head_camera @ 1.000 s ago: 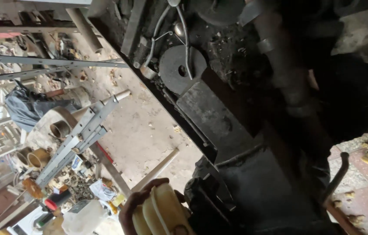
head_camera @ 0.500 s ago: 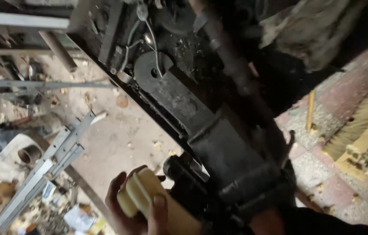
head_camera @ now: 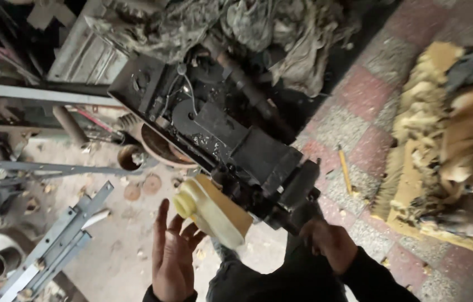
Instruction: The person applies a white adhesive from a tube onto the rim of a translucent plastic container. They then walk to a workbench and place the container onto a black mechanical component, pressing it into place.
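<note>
A dark, greasy black machine lies slanted across the middle of the view, with wires and a round plate on its top face. A pale yellow plastic container with a round cap juts from its lower end. My left hand is below the container, palm up and fingers spread, the fingertips just touching its underside. My right hand, in a dark sleeve, is curled against the machine's lower end block.
Dirty rags are heaped at the machine's far end. A yellow pencil-like stick lies on the red and grey tiled floor. Torn yellow foam fills the right. Grey metal bars and rusty round parts litter the left.
The view has swung so the whole machine and the tiled floor show. My left hand, wrapped round the yellow container before, has opened beneath it. My right hand has come into view at the machine's end.
</note>
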